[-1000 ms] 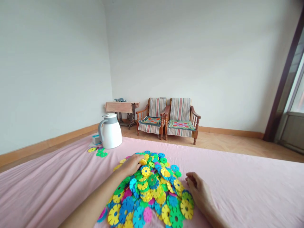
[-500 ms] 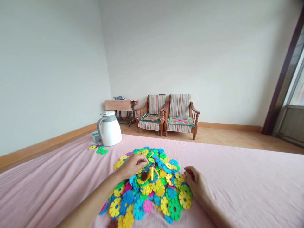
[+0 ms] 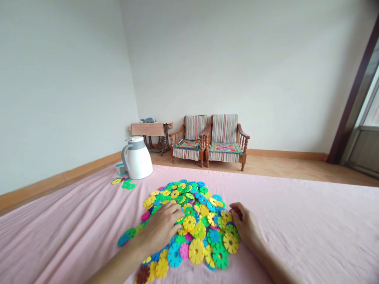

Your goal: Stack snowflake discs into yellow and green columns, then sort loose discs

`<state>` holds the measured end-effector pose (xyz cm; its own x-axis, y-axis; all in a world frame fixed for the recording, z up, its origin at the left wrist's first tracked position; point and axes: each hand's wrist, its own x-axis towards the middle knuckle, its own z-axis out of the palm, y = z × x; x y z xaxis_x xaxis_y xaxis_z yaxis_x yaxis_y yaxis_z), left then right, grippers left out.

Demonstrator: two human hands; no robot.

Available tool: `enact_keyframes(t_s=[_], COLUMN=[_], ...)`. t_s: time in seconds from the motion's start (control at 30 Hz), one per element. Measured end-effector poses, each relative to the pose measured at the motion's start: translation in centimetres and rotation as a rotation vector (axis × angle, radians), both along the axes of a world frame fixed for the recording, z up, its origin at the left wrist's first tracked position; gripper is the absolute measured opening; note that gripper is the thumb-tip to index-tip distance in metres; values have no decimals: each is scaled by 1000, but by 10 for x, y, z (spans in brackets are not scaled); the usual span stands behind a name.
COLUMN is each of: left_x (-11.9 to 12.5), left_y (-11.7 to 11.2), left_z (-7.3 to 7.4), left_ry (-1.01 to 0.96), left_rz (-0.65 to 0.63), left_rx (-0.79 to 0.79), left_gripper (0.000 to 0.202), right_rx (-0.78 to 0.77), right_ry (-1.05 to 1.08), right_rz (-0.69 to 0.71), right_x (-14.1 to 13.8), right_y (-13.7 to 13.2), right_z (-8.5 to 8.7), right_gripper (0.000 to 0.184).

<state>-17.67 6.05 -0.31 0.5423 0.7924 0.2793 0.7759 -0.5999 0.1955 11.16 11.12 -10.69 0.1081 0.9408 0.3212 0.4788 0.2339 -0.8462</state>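
Observation:
A heap of flower-shaped plastic discs (image 3: 189,223) in yellow, green, blue and pink lies on the pink cloth, notched round their rims and holed in the middle. Over the heap's left half, my left hand (image 3: 166,224) reaches in, back up, with bent fingers down among the discs. Its fingertips are partly hidden, so what they grip, if anything, is not visible. My right hand (image 3: 246,225) rests on the cloth against the heap's right edge, beside the yellow and green discs. Its fingers are loosely curled closed, and no disc shows in them.
Behind the heap on the left stands a white and grey jug (image 3: 140,161). Next to it are a small box (image 3: 121,169) and a few loose discs (image 3: 128,184). Beyond the pink cloth (image 3: 296,213) are two wooden armchairs (image 3: 225,147) and a draped table (image 3: 148,129).
My left hand has come down and nearer to me over the heap. The yellow disc that stood tilted beside it is no longer upright. My right hand has barely moved.

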Motion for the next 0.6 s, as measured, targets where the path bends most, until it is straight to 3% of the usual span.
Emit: enact_keyframes(t_s=[0.13,0.3,0.47,0.6], left_x=[-4,-2,4,15], left_y=[6,5,23,40], left_z=[-4,-3,-6,-8], left_ry=[-62,8,72,79], left_rz=[109,36,-28,-6], left_rx=[81,5,11,59], left_gripper=[20,33,45,33], right_rx=[-2,6,-2,4], right_ry=[-1,-11,-12,-19], right_rz=[1,-4,2,3], right_x=[0,0,0,-1], right_y=[0,-1,-2,-4], right_z=[-1,1,3,6], right_gripper=[22,22,22,22])
